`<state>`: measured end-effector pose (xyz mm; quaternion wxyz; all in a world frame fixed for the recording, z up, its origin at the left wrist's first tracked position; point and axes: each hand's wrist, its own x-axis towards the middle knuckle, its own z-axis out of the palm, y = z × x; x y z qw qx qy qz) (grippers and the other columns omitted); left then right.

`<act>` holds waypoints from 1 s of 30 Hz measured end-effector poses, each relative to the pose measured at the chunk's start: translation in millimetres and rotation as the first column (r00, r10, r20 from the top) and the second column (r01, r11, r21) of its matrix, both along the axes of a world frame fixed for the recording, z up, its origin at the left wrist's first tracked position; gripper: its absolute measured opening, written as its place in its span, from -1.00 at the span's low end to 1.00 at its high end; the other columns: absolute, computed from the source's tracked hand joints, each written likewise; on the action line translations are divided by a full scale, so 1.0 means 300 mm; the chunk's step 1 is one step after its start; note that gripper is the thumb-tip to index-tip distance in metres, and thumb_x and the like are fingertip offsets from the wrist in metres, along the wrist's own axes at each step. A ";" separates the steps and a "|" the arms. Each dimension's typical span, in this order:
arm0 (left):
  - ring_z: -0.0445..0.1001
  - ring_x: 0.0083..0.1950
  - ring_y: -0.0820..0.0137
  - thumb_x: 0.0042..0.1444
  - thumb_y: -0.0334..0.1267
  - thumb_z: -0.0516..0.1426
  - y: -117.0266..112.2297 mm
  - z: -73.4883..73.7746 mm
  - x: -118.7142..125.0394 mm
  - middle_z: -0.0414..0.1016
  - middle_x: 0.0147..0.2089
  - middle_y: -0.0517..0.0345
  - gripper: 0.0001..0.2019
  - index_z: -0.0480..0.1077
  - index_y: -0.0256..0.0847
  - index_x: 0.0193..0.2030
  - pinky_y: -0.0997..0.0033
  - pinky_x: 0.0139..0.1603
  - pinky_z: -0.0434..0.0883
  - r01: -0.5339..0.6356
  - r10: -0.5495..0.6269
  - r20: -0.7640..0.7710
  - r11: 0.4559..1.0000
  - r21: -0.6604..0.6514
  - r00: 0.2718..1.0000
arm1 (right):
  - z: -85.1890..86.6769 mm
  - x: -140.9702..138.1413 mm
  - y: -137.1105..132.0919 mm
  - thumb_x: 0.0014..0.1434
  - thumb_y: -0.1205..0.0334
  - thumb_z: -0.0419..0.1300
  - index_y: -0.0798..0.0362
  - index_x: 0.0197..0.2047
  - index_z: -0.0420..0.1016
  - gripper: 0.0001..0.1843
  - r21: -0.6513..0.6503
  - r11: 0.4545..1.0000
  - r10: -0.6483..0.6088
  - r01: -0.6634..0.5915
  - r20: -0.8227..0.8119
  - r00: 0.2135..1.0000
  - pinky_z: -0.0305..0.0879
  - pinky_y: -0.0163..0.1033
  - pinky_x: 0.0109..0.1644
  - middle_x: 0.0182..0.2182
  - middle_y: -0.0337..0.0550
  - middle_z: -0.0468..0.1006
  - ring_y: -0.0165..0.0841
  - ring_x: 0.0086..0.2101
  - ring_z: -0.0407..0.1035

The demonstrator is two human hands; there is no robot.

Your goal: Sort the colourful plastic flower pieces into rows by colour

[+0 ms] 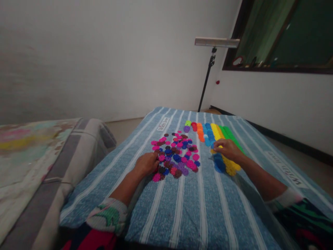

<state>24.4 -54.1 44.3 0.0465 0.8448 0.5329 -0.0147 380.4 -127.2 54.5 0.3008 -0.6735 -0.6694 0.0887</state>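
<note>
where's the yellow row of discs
In the head view, right of centre on the bed: the yellow row lies between the blue row and the green row, with the right hand resting on its middle.

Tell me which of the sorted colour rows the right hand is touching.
The yellow row, lying between the blue row and the green row. The right hand rests its fingers on it, and yellow pieces show beneath them.

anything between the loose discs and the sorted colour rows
Nothing visible: only bare striped sheet separates the loose discs from the sorted rows. The left hand touches their edge; the right hand rests on the rows.
</note>
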 end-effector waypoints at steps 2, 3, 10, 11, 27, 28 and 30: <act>0.55 -0.10 0.20 0.12 -0.26 0.03 0.003 0.001 0.003 0.61 -0.19 0.00 -0.75 0.54 -0.15 -0.21 0.39 -0.21 0.35 -0.006 0.006 -0.010 1.000 0.001 1.000 | -0.012 0.084 -0.062 -0.04 0.24 0.21 0.05 -0.51 0.59 -0.86 -0.031 0.999 -0.024 0.024 -0.005 1.000 0.30 -0.14 -0.01 -0.29 -0.09 0.64 -0.19 -0.18 0.49; 0.55 -0.11 0.20 0.12 -0.27 0.03 0.004 0.002 0.004 0.61 -0.19 -0.01 -0.75 0.54 -0.16 -0.21 0.39 -0.22 0.35 -0.006 0.006 -0.016 1.000 0.001 1.000 | -0.019 0.120 -0.091 -0.04 0.22 0.21 0.05 -0.50 0.60 -0.85 -0.049 0.998 -0.034 0.033 -0.004 0.999 0.31 -0.14 -0.02 -0.30 -0.09 0.64 -0.18 -0.19 0.49; 0.54 -0.16 0.18 0.13 -0.28 0.02 0.016 0.004 0.000 0.60 -0.23 -0.03 -0.74 0.55 -0.19 -0.23 0.37 -0.24 0.33 0.006 -0.006 0.033 1.000 -0.007 0.999 | -0.064 0.250 -0.241 -0.05 0.18 0.15 0.05 -0.51 0.60 -0.79 -0.143 0.984 -0.099 0.102 0.030 0.995 0.32 -0.18 -0.09 -0.33 -0.12 0.63 -0.20 -0.24 0.49; 0.54 -0.16 0.17 0.14 -0.28 0.01 0.018 0.003 -0.002 0.60 -0.23 -0.03 -0.74 0.54 -0.20 -0.23 0.36 -0.24 0.32 0.013 -0.013 0.031 1.000 -0.005 0.999 | -0.069 0.256 -0.252 -0.05 0.18 0.15 0.05 -0.53 0.59 -0.79 -0.151 0.983 -0.101 0.105 0.035 0.994 0.32 -0.20 -0.10 -0.34 -0.12 0.62 -0.21 -0.26 0.48; 0.53 -0.11 0.25 0.19 -0.22 -0.01 -0.018 0.010 -0.001 0.60 -0.16 0.03 -0.71 0.52 -0.13 -0.12 0.41 -0.23 0.32 -0.043 0.043 -0.013 0.999 0.012 0.999 | -0.112 0.220 -0.262 -0.02 0.18 0.12 0.01 -0.49 0.60 -0.78 -0.104 0.985 -0.121 0.139 0.167 0.979 0.32 -0.15 -0.11 -0.29 -0.05 0.61 -0.15 -0.22 0.47; 0.52 -0.08 0.23 0.20 -0.22 -0.03 -0.024 0.011 0.001 0.60 -0.12 0.02 -0.69 0.50 -0.12 -0.07 0.39 -0.21 0.33 -0.054 0.053 0.010 0.998 0.041 0.999 | -0.115 0.214 -0.261 0.00 0.18 0.12 0.01 -0.44 0.61 -0.78 -0.050 0.987 -0.141 0.153 0.191 0.971 0.32 -0.11 -0.08 -0.25 -0.02 0.62 -0.12 -0.18 0.47; 0.49 -0.01 0.22 0.22 -0.23 -0.04 -0.040 0.012 0.009 0.57 -0.05 0.03 -0.67 0.46 -0.09 0.02 0.36 -0.14 0.34 -0.054 0.048 0.063 0.993 0.106 0.997 | -0.117 0.186 -0.255 0.04 0.19 0.12 -0.01 -0.38 0.62 -0.77 0.021 0.989 -0.150 0.149 0.217 0.965 0.32 -0.07 -0.04 -0.21 -0.01 0.62 -0.10 -0.15 0.46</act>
